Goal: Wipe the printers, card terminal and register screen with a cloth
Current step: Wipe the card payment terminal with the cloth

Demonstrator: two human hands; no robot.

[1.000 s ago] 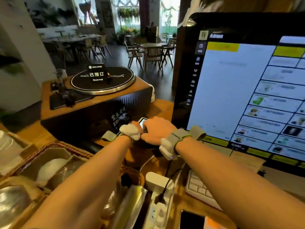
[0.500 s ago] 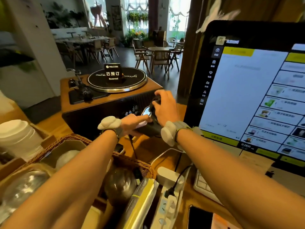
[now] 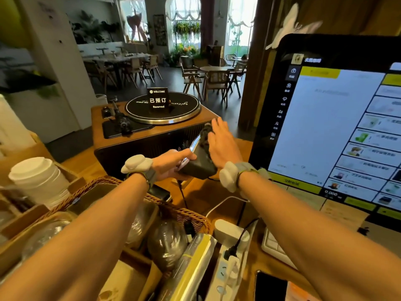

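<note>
My left hand (image 3: 171, 162) grips the lower end of the black card terminal (image 3: 200, 165) and holds it tilted above the wooden counter, its small screen facing left. My right hand (image 3: 221, 146) lies against the terminal's right side with straight fingers, pressing a dark cloth (image 3: 205, 132) onto it. Only a bunched edge of the cloth shows past my fingers. The lit register screen (image 3: 336, 127) stands upright just right of my right hand. No printer is in view.
A wooden record player (image 3: 152, 135) with a black "Reserved" sign (image 3: 158, 100) sits behind the terminal. Close in front are a wicker basket (image 3: 184, 213), stacked white cups (image 3: 39, 179), a power strip (image 3: 230, 257), a keyboard (image 3: 273, 246) and a phone (image 3: 271, 285).
My left hand has lifted the terminal off the counter and tilted it. My right hand has slid up along it with the cloth, its fingers now straight.
</note>
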